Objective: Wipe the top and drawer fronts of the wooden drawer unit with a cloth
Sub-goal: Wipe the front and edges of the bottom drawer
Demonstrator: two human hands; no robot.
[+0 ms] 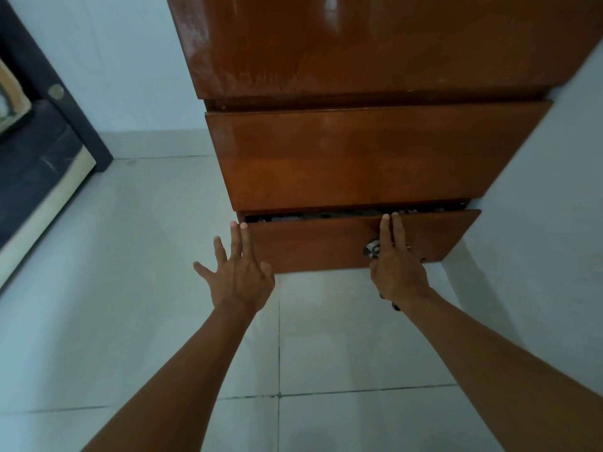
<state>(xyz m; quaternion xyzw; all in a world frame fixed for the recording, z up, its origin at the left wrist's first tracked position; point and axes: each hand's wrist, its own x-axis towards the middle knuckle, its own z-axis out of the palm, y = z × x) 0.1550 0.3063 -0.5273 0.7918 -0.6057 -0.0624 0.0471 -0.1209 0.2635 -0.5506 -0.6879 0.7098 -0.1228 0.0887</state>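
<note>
The wooden drawer unit (359,60) stands against the wall, its glossy top streaked with pale marks near the front edge. The middle drawer front (359,158) sits closed. The bottom drawer (310,246) is pulled out a little, with dark contents showing in the gap. My left hand (238,272) is spread flat, fingertips touching the bottom drawer's left corner. My right hand (396,269) presses a patterned black-and-white cloth (372,248) against the bottom drawer front, two fingers stretched up to its top edge. Most of the cloth is hidden under the palm.
Pale tiled floor (163,321) lies below and to the left of the unit. A dark bed frame with a mattress (36,177) stands at the far left. A light wall (538,256) runs along the unit's right side.
</note>
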